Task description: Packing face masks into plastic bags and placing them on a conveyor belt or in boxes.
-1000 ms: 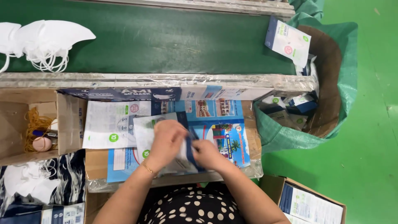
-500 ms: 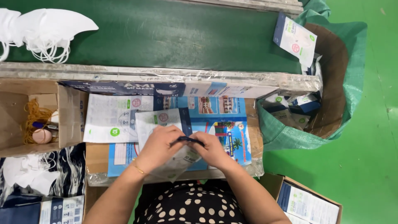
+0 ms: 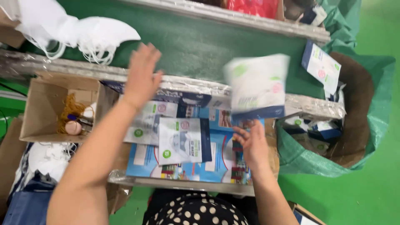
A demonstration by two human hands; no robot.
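My left hand (image 3: pixel 141 71) is stretched up, fingers spread and holding nothing, over the edge of the green belt (image 3: pixel 196 46), just right of a pile of white masks (image 3: pixel 83 35). My right hand (image 3: pixel 250 143) is open with fingers apart over the work board. Just above it a white and blue packet (image 3: pixel 258 87) is blurred in the air, apparently clear of the fingers. A flat white and blue packet (image 3: pixel 183 139) lies on the colourful printed sheets (image 3: pixel 208 166) in front of me.
A green sack (image 3: pixel 375 108) lined with cardboard stands at the right with several packets (image 3: pixel 316 129) inside and one packet (image 3: pixel 321 66) at its rim. A cardboard box (image 3: pixel 46 104) with small items sits at the left. More white masks (image 3: pixel 50 154) lie below it.
Both hands were together over the packet on the board. Now the left hand has swung up toward the masks, and the right has opened as a packet moves up and right.
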